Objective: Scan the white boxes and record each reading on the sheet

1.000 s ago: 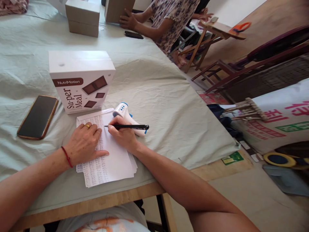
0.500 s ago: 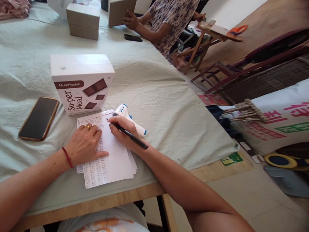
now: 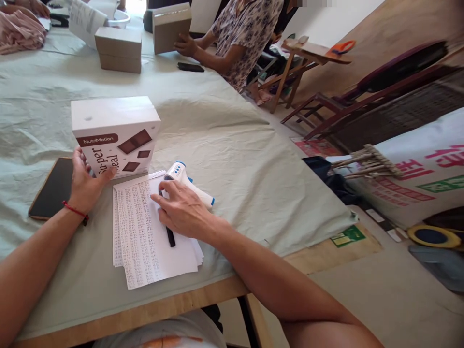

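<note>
My left hand (image 3: pixel 87 176) grips the lower left corner of a white carton (image 3: pixel 112 113) labelled NutriMotion, thumb across the front and fingers along the side. The carton stands upright, with brown bars printed on it. Under my right hand (image 3: pixel 184 205) lie sheets of paper (image 3: pixel 139 232) covered in columns of handwriting, blank on the right part. The fingers of that hand are closed around a black pen (image 3: pixel 170 237), which is turned flat along the sheet and partly hidden by the palm. Just beyond my right fingers rests a white and blue handheld device (image 3: pixel 195 188), shaped like an infrared thermometer.
A phone (image 3: pixel 52 188) lies left of the carton. Across the cloth-covered table (image 3: pixel 224 145) sit a brown cardboard box (image 3: pixel 119 50) and a dark flat object (image 3: pixel 191 67). A co-worker (image 3: pixel 235 43) holds another cardboard box (image 3: pixel 172 29). Pink cloth (image 3: pixel 21 31) is heaped far left.
My left hand has left the papers and taken hold of the carton. My right hand has stopped its writing grip; the pen now lies turned along the paper. The view has tilted up slightly.
</note>
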The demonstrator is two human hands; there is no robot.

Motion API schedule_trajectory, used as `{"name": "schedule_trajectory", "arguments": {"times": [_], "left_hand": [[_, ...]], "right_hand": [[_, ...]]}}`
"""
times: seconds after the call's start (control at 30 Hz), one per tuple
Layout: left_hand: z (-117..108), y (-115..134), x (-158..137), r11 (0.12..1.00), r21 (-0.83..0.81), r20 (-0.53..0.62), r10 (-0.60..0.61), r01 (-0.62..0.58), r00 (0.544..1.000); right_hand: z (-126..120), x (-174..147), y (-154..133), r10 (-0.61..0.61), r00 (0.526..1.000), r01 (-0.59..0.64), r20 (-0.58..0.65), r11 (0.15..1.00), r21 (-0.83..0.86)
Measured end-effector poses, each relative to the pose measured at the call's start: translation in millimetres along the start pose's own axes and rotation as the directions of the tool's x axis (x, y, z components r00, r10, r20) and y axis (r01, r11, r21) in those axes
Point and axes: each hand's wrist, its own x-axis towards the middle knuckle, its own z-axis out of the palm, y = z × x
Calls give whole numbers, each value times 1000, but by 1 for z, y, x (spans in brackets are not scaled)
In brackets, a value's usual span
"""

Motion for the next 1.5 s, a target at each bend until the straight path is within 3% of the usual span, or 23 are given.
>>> {"name": "schedule_trajectory", "arguments": {"times": [0.07, 0.2, 0.37, 0.6, 0.8, 0.87, 0.97, 1.07, 1.2, 1.27, 1.33, 1.4, 1.5], "left_hand": [[-1, -3, 2, 1000, -6, 25, 7, -7, 1000], [-1, -3, 0, 997, 72, -114, -30, 38, 993], [0, 4, -5, 992, -103, -158, -92, 76, 983], [1, 17, -17, 975, -189, -44, -128, 117, 991], [3, 26, -19, 974, -98, 43, -199, 202, 979], [3, 26, -18, 975, -76, 51, -206, 209, 977], [3, 23, -17, 975, -83, 61, -199, 204, 978], [3, 21, -17, 977, -105, 75, -179, 187, 981], [3, 21, -18, 987, -52, 83, -145, 149, 986], [2, 21, -18, 989, -41, 97, -135, 140, 986], [2, 21, -18, 989, -30, 107, -139, 143, 984], [2, 22, -18, 990, -21, 105, -138, 141, 985], [3, 22, -18, 992, -14, 96, -127, 129, 987]], "right_hand": [[-1, 2, -3, -65, 998, 64, 10, 994, 84], [-1, 5, -6, -135, 986, 116, 100, 976, 182], [0, 6, -6, -133, 983, 108, 130, 977, 181], [1, 6, -8, -129, 986, 111, 109, 981, 162], [-5, 5, -8, -166, 986, 166, -14, 973, 161], [-10, 4, -2, -100, 993, 112, -69, 976, 189], [-19, 3, 12, 215, 972, -206, -97, 974, 98], [-27, 4, 25, 469, 883, -468, 9, 882, -55], [-32, 7, 36, 607, 763, -591, 221, 794, -141], [-32, 9, 40, 654, 714, -640, 250, 754, -146], [-32, 10, 42, 683, 705, -683, 191, 726, -77], [-32, 11, 42, 695, 717, -695, 43, 711, 105], [-33, 11, 34, 695, 710, -543, -112, 642, 541]]}}
